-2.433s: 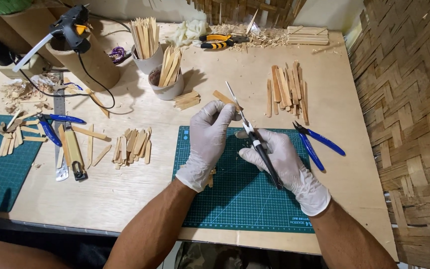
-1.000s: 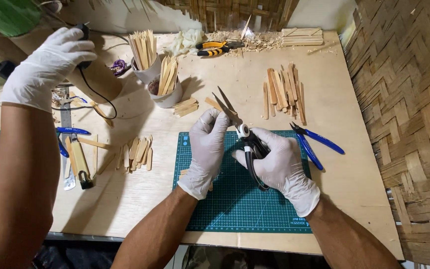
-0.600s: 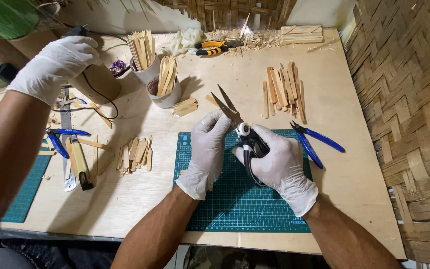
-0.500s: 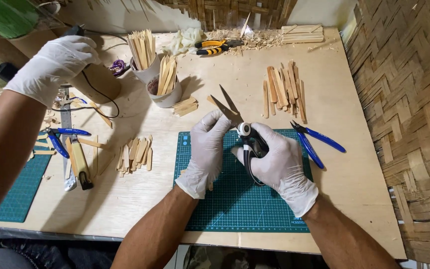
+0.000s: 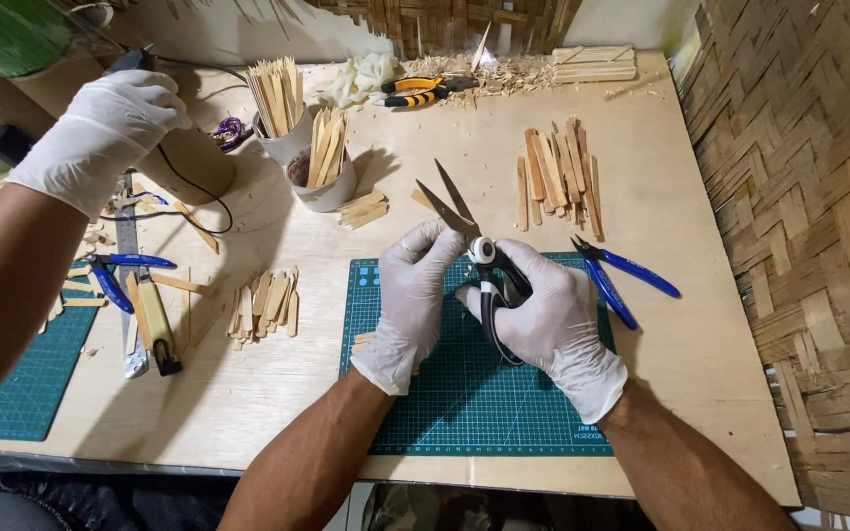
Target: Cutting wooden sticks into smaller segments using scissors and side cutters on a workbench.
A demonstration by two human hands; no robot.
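The right hand grips the black handles of the scissors, blades spread just beyond its knuckles, while the left hand pinches a thin wooden strip at the blades, steadying it above the green cutting mat.

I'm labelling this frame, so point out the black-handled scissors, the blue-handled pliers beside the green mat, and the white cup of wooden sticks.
black-handled scissors (image 5: 450,202), head view, open blades
blue-handled pliers (image 5: 632,280), head view, handles
white cup of wooden sticks (image 5: 327,192), head view, cup wall
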